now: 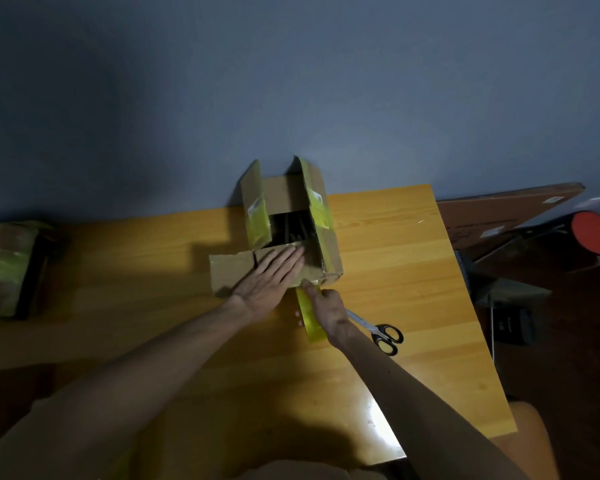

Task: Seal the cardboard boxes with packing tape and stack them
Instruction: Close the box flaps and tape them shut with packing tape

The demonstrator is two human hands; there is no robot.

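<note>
On the table (395, 271), spread left hand (267, 278) presses box (331, 258); right hand (326, 306) pinches tape (309, 318) running near-far.

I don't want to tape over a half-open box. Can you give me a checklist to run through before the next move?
1. Near flap pressed down: ok, the left hand lies flat on it.
2. Side flaps folded in: not ok, both stand up and the cardboard box is open.
3. Tape ready: ok, the right hand holds the yellow tape strip at the box's near edge.
4. Tape end stuck to the box: cannot tell.
5. Scissors in reach: ok, on the table beside the right hand.
</note>
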